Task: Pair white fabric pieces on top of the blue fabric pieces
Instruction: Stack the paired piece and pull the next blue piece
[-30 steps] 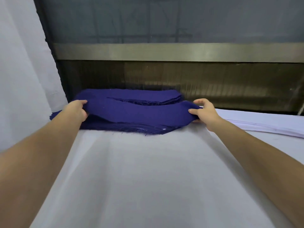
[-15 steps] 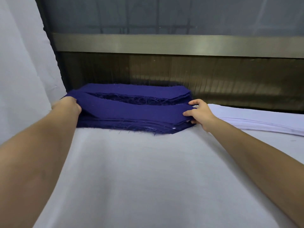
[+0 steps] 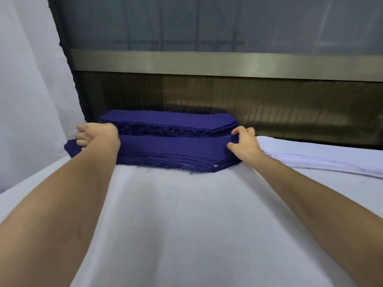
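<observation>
Deep blue woven cloth makes up the blue fabric pieces (image 3: 172, 145), cut as long narrow strips and piled flat at the far edge of the table. They lie in two stacks set one behind the other. The rear stack stands higher, and its near edge is ragged with loose threads. The front stack shows a smooth, matt top face, and its lower layers are fanned slightly, with frayed threads trailing onto the table cover (image 3: 186, 224). A small white fleck shows at the front stack's lower right corner.

The left hand (image 3: 97, 137) sits at the left end of the front stack, fingers curled round the end of the upper layers. The right hand (image 3: 244, 143) is at the right end, thumb and curled fingers pinching the edge of the same layers. Both forearms are bare and reach across the table.

The white fabric pieces (image 3: 321, 156) lie in a low, neat stack just to the right of the blue stacks, with thin layered edges visible along the near side. The right hand lies between the two colours.

The table cover is a plain white cloth, smooth, with soft folds. Behind the stacks runs a dark ribbed panel (image 3: 248, 106), topped by a brushed metal rail (image 3: 207, 63) and a dim grey pane (image 3: 207, 21). A white curtain (image 3: 27, 100) hangs at the left.
</observation>
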`<state>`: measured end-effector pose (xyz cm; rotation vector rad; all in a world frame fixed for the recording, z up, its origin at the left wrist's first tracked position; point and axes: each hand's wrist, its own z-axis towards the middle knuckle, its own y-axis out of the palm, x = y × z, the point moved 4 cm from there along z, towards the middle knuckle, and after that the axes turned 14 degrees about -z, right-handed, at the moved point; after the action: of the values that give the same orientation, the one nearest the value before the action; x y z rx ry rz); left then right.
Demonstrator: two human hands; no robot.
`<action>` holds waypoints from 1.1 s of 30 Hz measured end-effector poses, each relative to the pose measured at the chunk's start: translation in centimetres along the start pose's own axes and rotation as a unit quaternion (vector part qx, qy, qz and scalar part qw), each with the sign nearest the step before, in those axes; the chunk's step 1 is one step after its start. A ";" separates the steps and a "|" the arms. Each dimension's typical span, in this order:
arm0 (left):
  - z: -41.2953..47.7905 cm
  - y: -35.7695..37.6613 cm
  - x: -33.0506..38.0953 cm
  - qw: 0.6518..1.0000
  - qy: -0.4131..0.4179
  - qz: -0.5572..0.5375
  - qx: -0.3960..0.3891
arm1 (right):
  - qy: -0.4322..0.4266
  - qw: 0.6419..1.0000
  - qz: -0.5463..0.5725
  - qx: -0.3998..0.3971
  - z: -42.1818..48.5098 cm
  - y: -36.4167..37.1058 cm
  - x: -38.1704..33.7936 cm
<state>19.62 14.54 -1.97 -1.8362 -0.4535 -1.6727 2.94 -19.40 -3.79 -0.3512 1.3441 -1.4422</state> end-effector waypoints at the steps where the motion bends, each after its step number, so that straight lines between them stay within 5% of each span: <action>1: -0.3 0.3 0.2 1.000 0.006 0.005 0.008 | -0.003 0.999 -0.028 0.015 0.1 -0.1 -0.2; 12: -4.1 5.3 2.3 0.960 0.229 0.060 -0.151 | -0.038 0.991 -0.122 0.041 3.5 -0.4 -2.7; 25: -2.6 9.9 2.3 0.894 0.296 0.227 -0.250 | 0.019 0.975 -0.222 0.002 5.4 1.2 -3.6; 33: -2.5 9.6 1.9 0.899 0.340 0.181 -0.208 | -0.023 0.985 -0.167 0.039 6.2 1.2 -4.6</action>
<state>23.95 5.36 -2.01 -1.3334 0.5452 -2.0788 10.14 -18.59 -0.86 -0.5757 1.2267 -1.7476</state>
